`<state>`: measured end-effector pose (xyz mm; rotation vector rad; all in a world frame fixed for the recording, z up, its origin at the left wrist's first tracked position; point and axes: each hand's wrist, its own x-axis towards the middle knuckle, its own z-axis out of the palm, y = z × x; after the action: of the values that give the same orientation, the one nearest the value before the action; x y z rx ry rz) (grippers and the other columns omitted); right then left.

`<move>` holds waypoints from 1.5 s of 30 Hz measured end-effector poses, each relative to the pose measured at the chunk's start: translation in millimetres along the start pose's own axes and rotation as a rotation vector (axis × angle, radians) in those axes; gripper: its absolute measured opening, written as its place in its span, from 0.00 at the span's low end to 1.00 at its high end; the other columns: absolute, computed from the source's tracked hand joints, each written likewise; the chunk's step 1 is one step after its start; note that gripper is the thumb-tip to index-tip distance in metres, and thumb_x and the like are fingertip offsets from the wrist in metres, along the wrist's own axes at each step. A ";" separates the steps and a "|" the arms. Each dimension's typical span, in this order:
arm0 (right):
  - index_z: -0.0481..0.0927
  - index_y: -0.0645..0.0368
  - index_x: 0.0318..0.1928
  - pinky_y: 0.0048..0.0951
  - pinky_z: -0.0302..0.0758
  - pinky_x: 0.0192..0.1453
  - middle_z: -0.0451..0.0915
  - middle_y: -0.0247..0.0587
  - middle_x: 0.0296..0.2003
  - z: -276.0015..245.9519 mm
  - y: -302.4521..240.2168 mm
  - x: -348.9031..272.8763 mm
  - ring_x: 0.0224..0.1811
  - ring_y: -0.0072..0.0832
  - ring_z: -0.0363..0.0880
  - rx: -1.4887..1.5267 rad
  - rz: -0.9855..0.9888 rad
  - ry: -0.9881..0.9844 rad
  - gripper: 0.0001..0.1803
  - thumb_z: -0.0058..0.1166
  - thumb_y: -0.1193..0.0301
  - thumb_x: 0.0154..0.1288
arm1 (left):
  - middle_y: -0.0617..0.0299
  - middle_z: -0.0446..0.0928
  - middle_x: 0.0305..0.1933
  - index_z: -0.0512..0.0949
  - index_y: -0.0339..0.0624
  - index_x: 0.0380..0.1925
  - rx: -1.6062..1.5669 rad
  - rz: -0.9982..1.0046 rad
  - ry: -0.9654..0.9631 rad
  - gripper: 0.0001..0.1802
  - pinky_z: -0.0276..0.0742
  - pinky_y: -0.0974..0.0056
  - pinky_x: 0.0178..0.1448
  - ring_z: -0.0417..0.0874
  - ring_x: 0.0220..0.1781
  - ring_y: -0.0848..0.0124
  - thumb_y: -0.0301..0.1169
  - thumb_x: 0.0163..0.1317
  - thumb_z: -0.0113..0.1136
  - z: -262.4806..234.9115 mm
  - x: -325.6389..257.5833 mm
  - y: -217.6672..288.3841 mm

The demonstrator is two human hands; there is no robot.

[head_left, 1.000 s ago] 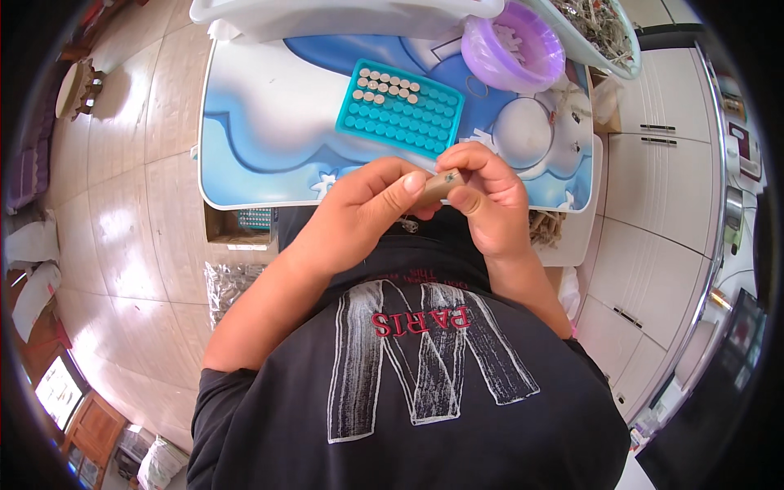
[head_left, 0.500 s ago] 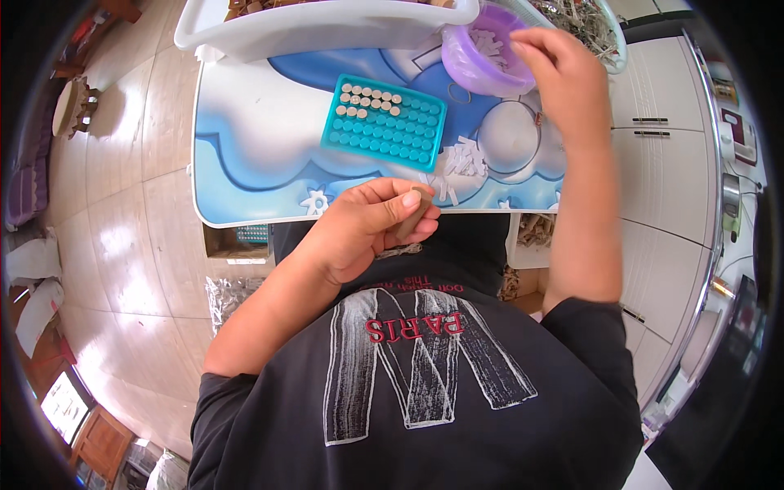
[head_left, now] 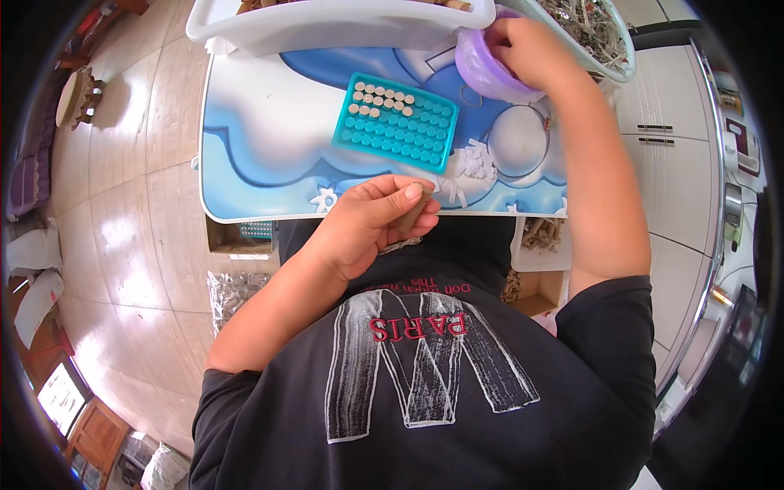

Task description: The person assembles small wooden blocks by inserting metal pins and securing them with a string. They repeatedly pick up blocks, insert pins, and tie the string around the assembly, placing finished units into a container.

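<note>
My left hand (head_left: 371,224) is closed around a short brown roll (head_left: 411,217) with a tube-like shape, held upright at the table's near edge, thumb near its top. Stretched out to the far right, my right hand (head_left: 523,51) reaches into a purple bowl (head_left: 480,67) with a clear plastic lining. Its fingers are hidden inside the bowl. Between the hands lies a teal tray (head_left: 395,157) with rows of round slots. Several pale round-topped pieces (head_left: 378,100) fill part of its far rows. White paper strips (head_left: 475,161) lie in a loose pile to the tray's right.
A large white bin (head_left: 343,31) stands at the table's far edge. Beyond the bowl is a pale green basket (head_left: 627,61) of shredded-looking scraps. A round whitish thing (head_left: 518,139) sits near the paper strips. Open boxes (head_left: 539,237) are below the table.
My right hand has moved down into the purple bowl from above its right rim. My left hand keeps hold of the brown roll. The whole view has shifted slightly.
</note>
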<state>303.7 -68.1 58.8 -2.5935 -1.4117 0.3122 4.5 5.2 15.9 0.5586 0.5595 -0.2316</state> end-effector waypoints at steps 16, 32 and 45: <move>0.76 0.63 0.39 0.21 0.72 0.32 0.81 0.40 0.33 -12.7 -16.3 -60.2 0.29 0.20 0.78 0.940 0.113 0.506 0.07 0.52 0.71 0.65 | 0.59 0.78 0.43 0.74 0.38 0.45 -0.104 0.041 -0.039 0.13 0.78 0.66 0.53 0.81 0.42 0.71 0.35 0.66 0.54 -2.6 2.3 -3.8; 0.72 0.63 0.40 0.23 0.77 0.33 0.81 0.44 0.33 64.0 -109.5 -151.0 0.29 0.25 0.80 1.618 0.245 0.255 0.07 0.49 0.72 0.68 | 0.62 0.77 0.41 0.73 0.36 0.49 -0.285 0.065 -0.120 0.18 0.78 0.67 0.47 0.79 0.40 0.73 0.39 0.67 0.52 -9.8 4.7 -5.7; 0.76 0.58 0.50 0.33 0.77 0.32 0.79 0.43 0.33 73.0 -115.0 -148.5 0.30 0.37 0.79 0.440 -0.368 0.531 0.22 0.57 0.83 0.51 | 0.64 0.76 0.33 0.76 0.36 0.39 -0.202 0.145 -0.076 0.14 0.74 0.68 0.47 0.76 0.36 0.74 0.37 0.67 0.51 -3.2 4.2 -3.9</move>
<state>113.1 -127.9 32.0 -1.8359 -1.3852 -0.1069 5.1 3.5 9.6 0.3900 0.4599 -0.0576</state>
